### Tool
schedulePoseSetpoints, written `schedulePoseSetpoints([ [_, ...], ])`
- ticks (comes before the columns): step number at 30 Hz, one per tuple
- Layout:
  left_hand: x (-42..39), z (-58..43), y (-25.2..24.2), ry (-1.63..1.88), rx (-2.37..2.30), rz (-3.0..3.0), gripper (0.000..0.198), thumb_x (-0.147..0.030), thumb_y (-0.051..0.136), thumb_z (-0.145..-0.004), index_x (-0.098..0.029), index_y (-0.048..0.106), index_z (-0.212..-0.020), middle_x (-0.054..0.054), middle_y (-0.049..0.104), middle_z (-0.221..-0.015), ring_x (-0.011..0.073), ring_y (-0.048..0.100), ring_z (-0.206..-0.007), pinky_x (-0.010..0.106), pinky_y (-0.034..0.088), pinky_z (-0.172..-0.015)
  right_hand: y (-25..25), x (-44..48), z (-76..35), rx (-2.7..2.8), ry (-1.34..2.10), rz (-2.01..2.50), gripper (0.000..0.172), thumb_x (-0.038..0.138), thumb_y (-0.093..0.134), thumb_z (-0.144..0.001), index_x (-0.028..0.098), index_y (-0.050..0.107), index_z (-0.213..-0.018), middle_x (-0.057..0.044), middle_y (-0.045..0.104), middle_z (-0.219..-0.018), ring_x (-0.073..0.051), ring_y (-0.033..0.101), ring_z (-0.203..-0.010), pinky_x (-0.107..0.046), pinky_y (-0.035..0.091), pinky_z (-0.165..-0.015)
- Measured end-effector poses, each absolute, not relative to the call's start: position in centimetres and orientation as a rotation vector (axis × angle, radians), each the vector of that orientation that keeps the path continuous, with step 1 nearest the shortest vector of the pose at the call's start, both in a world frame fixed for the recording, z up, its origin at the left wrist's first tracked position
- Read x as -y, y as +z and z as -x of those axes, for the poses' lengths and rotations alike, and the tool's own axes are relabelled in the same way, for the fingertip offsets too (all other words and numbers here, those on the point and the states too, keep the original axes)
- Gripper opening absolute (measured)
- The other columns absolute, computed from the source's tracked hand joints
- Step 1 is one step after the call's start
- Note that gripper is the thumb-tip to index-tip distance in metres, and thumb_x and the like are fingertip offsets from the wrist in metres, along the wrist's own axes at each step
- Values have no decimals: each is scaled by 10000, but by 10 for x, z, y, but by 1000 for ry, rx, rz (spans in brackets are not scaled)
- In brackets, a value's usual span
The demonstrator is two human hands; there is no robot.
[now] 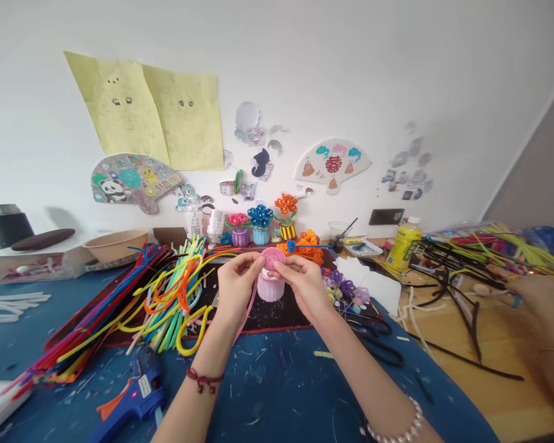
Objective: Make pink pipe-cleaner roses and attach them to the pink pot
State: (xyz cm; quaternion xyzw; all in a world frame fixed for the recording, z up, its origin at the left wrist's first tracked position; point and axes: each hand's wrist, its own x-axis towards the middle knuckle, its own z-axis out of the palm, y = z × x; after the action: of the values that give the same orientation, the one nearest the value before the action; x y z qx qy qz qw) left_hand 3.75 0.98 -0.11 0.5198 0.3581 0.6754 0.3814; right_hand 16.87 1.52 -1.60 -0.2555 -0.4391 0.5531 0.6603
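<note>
A flat pink pipe-cleaner coil (272, 258) is pinched between the fingertips of my left hand (240, 280) and my right hand (301, 278). Its loose pink tail (252, 303) hangs down beside my left hand. Just below the coil stands a pink ribbed pot (271, 290) with a white rim, upright on a dark mat (240, 318). The coil overlaps the pot's top from here; I cannot tell whether they touch. Both hands are closed, thumbs and forefingers on the coil's edges.
Bundled coloured pipe cleaners (180, 295) lie left of my hands, with a blue glue gun (141, 397) nearer. Potted pipe-cleaner flowers (260, 221) stand behind. A yellow bottle (404, 243) is at right. A co-worker's blurred arm (547, 320) reaches in from the right edge.
</note>
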Motion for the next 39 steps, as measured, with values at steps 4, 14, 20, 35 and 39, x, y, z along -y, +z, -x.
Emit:
schedulePoseSetpoints([
  [4, -12, -34, -2, 1701, -910, -1287, 195, -321, 809, -682, -150, 754, -759, 42, 764, -797, 163, 663, -739, 293, 518, -772, -16, -16, -173, 1041, 1312, 561, 316, 389, 927, -579, 159, 761, -720, -47, 759, -698, -186, 726, -639, -312, 599, -716],
  [14, -12, -31, 1, 1677, -930, -1188, 272, -362, 844, -594, -133, 770, -722, 46, 745, -725, 151, 607, -670, 269, 479, -680, -22, -30, -186, 922, 1293, 526, 334, 424, 860, -704, 181, 767, -913, -18, 743, -773, -103, 666, -632, -193, 539, -625],
  [20, -21, -32, -9, 1790, -966, -1093, 311, -397, 842, -567, -136, 747, -705, 47, 734, -698, 160, 608, -654, 275, 469, -652, -32, -36, -185, 837, 1295, 493, 322, 473, 770, -769, 297, 730, -1035, 4, 736, -1026, -148, 683, -892, -274, 543, -840],
  [35, -22, -35, -17, 1726, -1051, -1339, 165, -303, 747, -675, -142, 762, -712, 41, 727, -706, 160, 577, -642, 264, 437, -639, -41, -36, -178, 1542, 518, 771, 350, 351, 648, -888, 238, 683, -1217, -102, 663, -1150, -235, 634, -939, -344, 518, -782],
  [39, -26, -34, -21, 1707, -1074, -1391, 188, -325, 738, -690, -143, 764, -728, 45, 727, -705, 163, 569, -638, 270, 431, -640, -40, -35, -178, 1589, 457, 749, 335, 337, 630, -907, 259, 679, -1229, -91, 672, -1183, -251, 625, -1066, -381, 492, -919],
])
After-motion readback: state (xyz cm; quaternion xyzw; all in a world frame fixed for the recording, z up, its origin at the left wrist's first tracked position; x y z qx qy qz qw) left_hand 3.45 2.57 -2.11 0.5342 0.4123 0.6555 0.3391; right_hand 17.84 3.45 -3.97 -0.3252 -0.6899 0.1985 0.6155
